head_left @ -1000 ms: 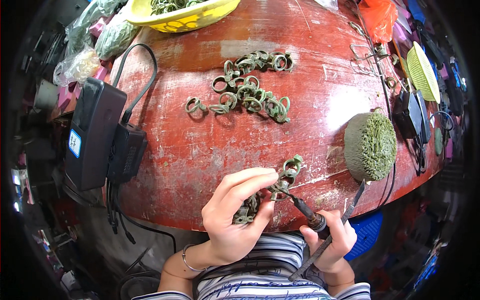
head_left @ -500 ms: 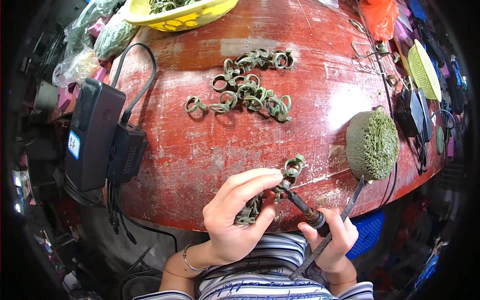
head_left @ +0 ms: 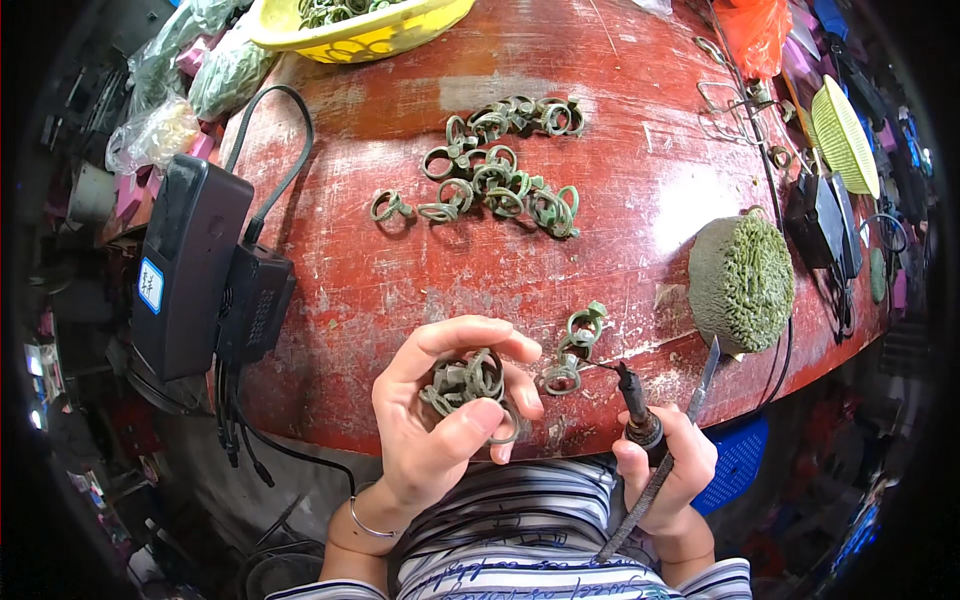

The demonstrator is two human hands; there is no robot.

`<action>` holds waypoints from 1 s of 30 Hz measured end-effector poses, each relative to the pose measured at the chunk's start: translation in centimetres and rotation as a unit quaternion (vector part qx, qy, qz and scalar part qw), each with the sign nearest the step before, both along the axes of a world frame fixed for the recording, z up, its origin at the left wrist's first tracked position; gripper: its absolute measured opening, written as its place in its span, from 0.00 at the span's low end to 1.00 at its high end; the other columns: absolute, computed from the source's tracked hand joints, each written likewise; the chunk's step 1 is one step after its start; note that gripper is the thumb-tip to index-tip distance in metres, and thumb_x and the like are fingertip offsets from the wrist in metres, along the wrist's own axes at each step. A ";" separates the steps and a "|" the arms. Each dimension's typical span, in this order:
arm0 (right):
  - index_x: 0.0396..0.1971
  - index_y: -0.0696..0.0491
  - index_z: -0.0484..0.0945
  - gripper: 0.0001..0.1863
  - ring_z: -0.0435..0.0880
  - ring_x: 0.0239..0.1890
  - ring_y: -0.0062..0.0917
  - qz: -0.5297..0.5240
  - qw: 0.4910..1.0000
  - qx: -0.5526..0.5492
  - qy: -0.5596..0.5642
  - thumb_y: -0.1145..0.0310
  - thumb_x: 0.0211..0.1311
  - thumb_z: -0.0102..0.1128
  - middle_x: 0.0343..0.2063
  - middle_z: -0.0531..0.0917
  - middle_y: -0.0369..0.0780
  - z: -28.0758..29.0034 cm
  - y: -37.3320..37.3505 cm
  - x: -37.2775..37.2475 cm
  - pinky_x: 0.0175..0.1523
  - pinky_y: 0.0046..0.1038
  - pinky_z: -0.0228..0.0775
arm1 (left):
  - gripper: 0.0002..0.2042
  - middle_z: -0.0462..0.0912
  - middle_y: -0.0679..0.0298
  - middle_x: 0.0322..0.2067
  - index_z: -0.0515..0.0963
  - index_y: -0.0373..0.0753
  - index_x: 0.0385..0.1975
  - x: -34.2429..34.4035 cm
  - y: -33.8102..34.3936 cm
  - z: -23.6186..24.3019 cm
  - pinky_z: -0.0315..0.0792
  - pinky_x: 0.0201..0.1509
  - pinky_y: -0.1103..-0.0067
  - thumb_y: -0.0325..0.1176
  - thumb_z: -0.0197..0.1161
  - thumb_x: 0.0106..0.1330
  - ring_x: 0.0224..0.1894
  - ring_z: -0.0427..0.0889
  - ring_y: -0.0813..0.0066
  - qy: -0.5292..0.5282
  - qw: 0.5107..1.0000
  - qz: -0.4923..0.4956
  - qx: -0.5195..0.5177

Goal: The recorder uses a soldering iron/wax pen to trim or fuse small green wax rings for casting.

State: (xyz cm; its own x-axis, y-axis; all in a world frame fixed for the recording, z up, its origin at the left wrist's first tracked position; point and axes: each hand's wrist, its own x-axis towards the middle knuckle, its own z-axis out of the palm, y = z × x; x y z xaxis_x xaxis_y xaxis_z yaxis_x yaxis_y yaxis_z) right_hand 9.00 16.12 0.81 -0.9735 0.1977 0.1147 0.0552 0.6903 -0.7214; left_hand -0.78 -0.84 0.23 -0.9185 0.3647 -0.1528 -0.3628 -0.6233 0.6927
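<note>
In my left hand [head_left: 405,425], a bunch of green rings [head_left: 465,385] lies in the cupped palm, with the thumb and fingers curled round it. My right hand [head_left: 678,472] grips a soldering iron [head_left: 634,392] with a dark barrel and a thin bent tip. The same hand also holds a long thin metal tool [head_left: 645,500], file-like with a pointed blade end. That thin tip points toward a few green rings [head_left: 562,376] on the table between my hands. Farther off, a loose cluster of similar rings [head_left: 500,180] lies on the red tabletop [head_left: 400,300].
A round greenish block [head_left: 720,290] with a rough face stands at the right. Black boxy devices [head_left: 190,260] with cables are at the left edge. A yellow basin [head_left: 370,38] of rings stands at the back; adapters [head_left: 825,230] and a yellow-green basket [head_left: 845,135] sit far right.
My left hand has drawn back left and turned palm up, showing the rings it holds. The soldering iron has swung more upright, and its tip has moved right, off the rings on the table.
</note>
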 end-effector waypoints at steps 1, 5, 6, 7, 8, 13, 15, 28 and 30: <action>0.30 0.60 0.74 0.17 0.74 0.15 0.25 0.001 1.000 -0.001 0.001 0.66 0.45 0.69 0.16 0.74 0.40 0.0 -0.2 -0.3 0.20 0.22 0.65 | 0.14 0.74 0.50 0.39 0.68 0.28 0.43 0.0 -0.1 -0.1 0.72 0.22 0.87 0.16 0.53 0.55 0.30 0.77 0.77 0.001 1.000 0.001 -0.001; 0.33 0.57 0.74 0.18 0.75 0.17 0.29 -0.029 0.999 0.007 0.038 0.73 0.40 0.71 0.19 0.77 0.41 0.1 -1.8 -2.4 0.23 0.25 0.67 | 0.06 0.76 0.52 0.35 0.73 0.29 0.30 0.4 -0.1 -0.1 0.70 0.21 0.89 0.17 0.60 0.53 0.24 0.77 0.79 0.060 0.995 -0.008 -0.084; 0.34 0.57 0.74 0.18 0.76 0.19 0.31 -0.031 0.999 0.005 0.028 0.74 0.41 0.70 0.20 0.77 0.41 0.0 -2.1 -2.8 0.24 0.26 0.68 | 0.06 0.76 0.53 0.34 0.73 0.29 0.30 0.6 -0.1 0.0 0.70 0.20 0.89 0.18 0.60 0.54 0.25 0.78 0.79 0.064 0.993 -0.002 -0.104; 0.35 0.57 0.74 0.19 0.76 0.20 0.32 -0.033 0.999 0.003 0.018 0.75 0.41 0.69 0.21 0.77 0.41 -0.1 -2.4 -3.1 0.25 0.26 0.68 | 0.05 0.76 0.54 0.33 0.73 0.29 0.30 0.8 -0.1 0.1 0.70 0.20 0.90 0.18 0.60 0.54 0.25 0.78 0.79 0.068 0.990 0.004 -0.125; 0.36 0.57 0.73 0.19 0.77 0.23 0.34 -0.036 0.999 -0.020 0.004 0.77 0.40 0.68 0.23 0.77 0.42 -0.1 -2.6 -3.3 0.27 0.28 0.69 | 0.05 0.77 0.55 0.31 0.73 0.30 0.29 0.9 -0.1 0.1 0.69 0.19 0.90 0.20 0.61 0.55 0.26 0.78 0.79 0.067 0.989 0.012 -0.131; 0.35 0.58 0.72 0.17 0.78 0.25 0.36 -0.021 0.999 -0.014 -0.024 0.80 0.40 0.65 0.24 0.77 0.43 0.2 -2.4 -3.6 0.30 0.29 0.69 | 0.05 0.77 0.56 0.32 0.73 0.30 0.28 1.6 -0.6 -0.1 0.69 0.20 0.90 0.21 0.62 0.55 0.25 0.77 0.81 0.078 0.985 0.017 -0.150; 0.35 0.58 0.72 0.17 0.78 0.25 0.36 -0.017 0.995 -0.095 -0.021 0.81 0.40 0.63 0.24 0.77 0.43 0.1 -2.1 -3.2 0.31 0.28 0.70 | 0.05 0.77 0.59 0.32 0.75 0.30 0.29 1.6 -0.3 0.2 0.68 0.21 0.90 0.21 0.63 0.54 0.24 0.75 0.84 0.102 0.963 -0.003 -0.250; 0.37 0.60 0.73 0.19 0.80 0.26 0.27 0.009 0.980 -0.192 0.043 0.82 0.40 0.64 0.26 0.79 0.43 1.5 -1.5 -2.3 0.32 0.21 0.71 | 0.13 0.78 0.61 0.31 0.79 0.33 0.36 1.6 0.8 1.0 0.70 0.38 0.82 0.20 0.66 0.48 0.32 0.77 0.77 0.153 0.947 -0.098 -0.265; 0.37 0.60 0.73 0.18 0.80 0.25 0.28 0.015 0.989 -0.131 0.060 0.81 0.41 0.64 0.26 0.79 0.43 1.5 -1.4 -2.4 0.31 0.21 0.70 | 0.13 0.79 0.61 0.31 0.79 0.33 0.36 1.6 0.9 0.9 0.70 0.38 0.82 0.20 0.66 0.48 0.32 0.77 0.77 0.150 0.949 -0.091 -0.263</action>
State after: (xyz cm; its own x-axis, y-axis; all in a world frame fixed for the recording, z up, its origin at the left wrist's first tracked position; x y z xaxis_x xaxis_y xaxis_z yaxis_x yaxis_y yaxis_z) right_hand 6.58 14.71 2.34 -0.9617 0.2081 0.1784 -0.0591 0.4782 -0.8762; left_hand 0.79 0.09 1.11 -0.8788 0.4668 -0.0988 -0.1678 -0.1086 0.9798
